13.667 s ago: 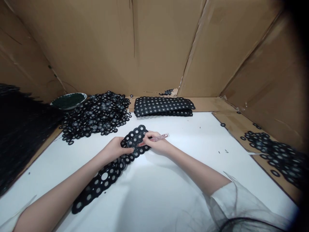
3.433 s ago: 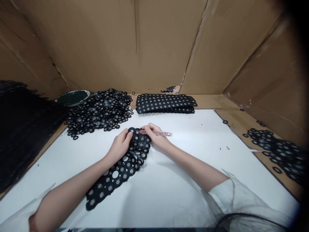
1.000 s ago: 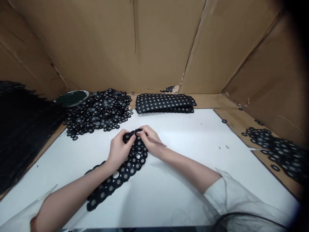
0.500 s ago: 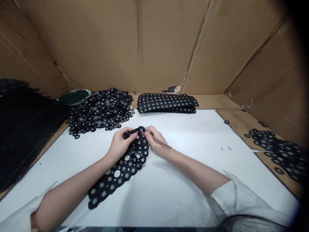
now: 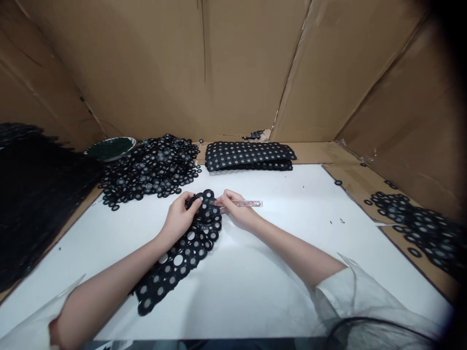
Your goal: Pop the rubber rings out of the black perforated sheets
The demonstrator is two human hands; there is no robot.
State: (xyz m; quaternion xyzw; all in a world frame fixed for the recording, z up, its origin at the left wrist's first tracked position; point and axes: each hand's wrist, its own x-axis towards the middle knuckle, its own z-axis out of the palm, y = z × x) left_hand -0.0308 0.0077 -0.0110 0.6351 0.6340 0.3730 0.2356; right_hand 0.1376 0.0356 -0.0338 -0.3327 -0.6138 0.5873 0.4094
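Note:
A black strip of joined discs with pale centres [image 5: 188,255] lies slantwise on the white board, its upper end lifted and bunched. My left hand [image 5: 180,216] is closed on that upper end, thumb on top, the other fingers partly hidden behind it. My right hand [image 5: 235,209] grips a slim pinkish pen-like tool [image 5: 250,203] with lettering on its handle. The tool points left, its tip at the strip's right edge beside my left thumb. The tip is too small to make out.
Behind on the left sits a heap of loose black discs [image 5: 149,167], beside a shallow dish [image 5: 111,148]. A folded dotted black piece [image 5: 250,154] lies at the back. More discs [image 5: 416,218] lie on cardboard at the right. A dark stack [image 5: 40,209] stands far left. Cardboard walls [image 5: 248,68] enclose the board.
The tool in my right hand has swung from slanting down to the right to nearly level. The strip's upper end has shifted slightly left with my left hand, and the whole view has shifted a little.

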